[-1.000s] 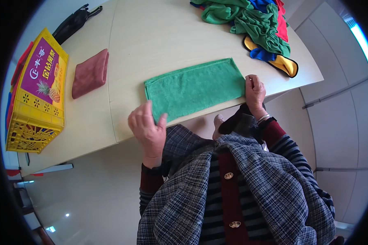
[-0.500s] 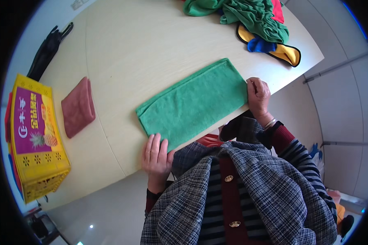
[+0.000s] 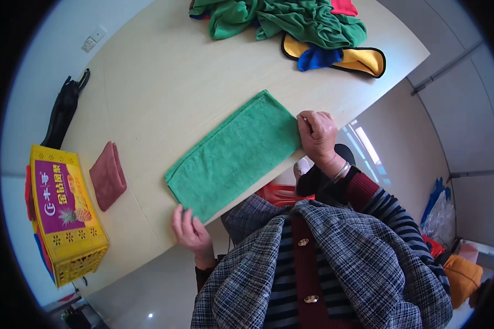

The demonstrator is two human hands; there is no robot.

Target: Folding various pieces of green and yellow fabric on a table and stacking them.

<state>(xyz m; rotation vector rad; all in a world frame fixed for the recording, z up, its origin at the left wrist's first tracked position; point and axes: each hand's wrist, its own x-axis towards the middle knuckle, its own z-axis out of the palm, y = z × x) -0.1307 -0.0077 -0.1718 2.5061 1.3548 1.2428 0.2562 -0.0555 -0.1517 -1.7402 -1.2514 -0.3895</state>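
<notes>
A folded green cloth (image 3: 233, 156) lies slantwise near the front edge of the table, its layers showing along the far side. My right hand (image 3: 318, 134) is closed on the cloth's right end, fingers curled in and thumb against the edge. By the near left corner is my left hand (image 3: 192, 230), its fingers slightly bent and apart, tips at the cloth's edge. Whether they press on the fabric is hard to see. Farther left lies a small folded brownish-pink cloth (image 3: 108, 176).
A heap of green cloths (image 3: 313, 24) sits at the table's far side, with a yellow black-edged cloth (image 3: 365, 59) and a blue piece (image 3: 318, 57) beside it. On the left stand a yellow-and-purple box (image 3: 66, 203) and a black folded umbrella (image 3: 66, 109). A red stool (image 3: 282, 194) is below the table edge.
The view has shifted, so the heap sits higher and more of the floor shows. My left hand has slid off the cloth's top to its corner. The right hand stays on the right end.
</notes>
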